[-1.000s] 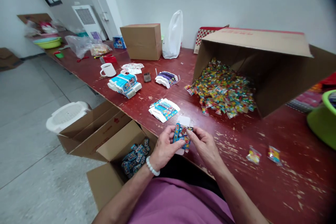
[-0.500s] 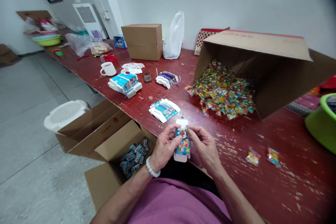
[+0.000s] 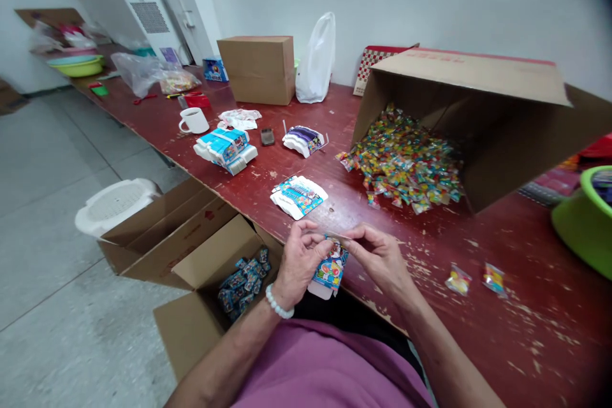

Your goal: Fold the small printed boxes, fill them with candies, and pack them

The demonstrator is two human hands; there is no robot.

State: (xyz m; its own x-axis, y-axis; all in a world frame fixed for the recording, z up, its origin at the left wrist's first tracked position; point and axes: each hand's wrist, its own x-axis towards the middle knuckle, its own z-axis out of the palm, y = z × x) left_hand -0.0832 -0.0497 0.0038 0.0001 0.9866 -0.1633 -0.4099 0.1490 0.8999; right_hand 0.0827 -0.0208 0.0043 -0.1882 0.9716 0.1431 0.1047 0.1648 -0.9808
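- Table point(image 3: 482, 350): red, glossy, scuffed through in pale streaks, running away to the far left and cut off at the right.
- Large carton point(image 3: 473, 73): brown cardboard lying on its side, red print on its upper flap too blurred to read, its depths dark; clear-wrapped sweets point(image 3: 406, 159) spill from the mouth.
- Open carton point(image 3: 179, 331): below the table's edge, holding small blue packs point(image 3: 241, 287), partly hidden by its walls; the neighbouring carton point(image 3: 157, 229) bears a red arrow.
- Left hand point(image 3: 299, 261): pinching the printed box's side, thumb over its front, some fingers hidden behind; a bracelet point(image 3: 278, 301) of round white beads circles the wrist.
- Right hand point(image 3: 382, 261): thumb and fingers pinching the box's top end, where a pale flap shows nearly edge-on.
- Flattened blanks point(image 3: 299, 196): blue-and-white card, stacked just beyond the hands, lettering illegible.
- Printed box point(image 3: 329, 271): between both hands at the table's near edge, tilted, bright pictures on blue, wording unreadable, bottom flap sticking out.
- Two wrapped sweets point(image 3: 458, 279): apart from the heap, right.
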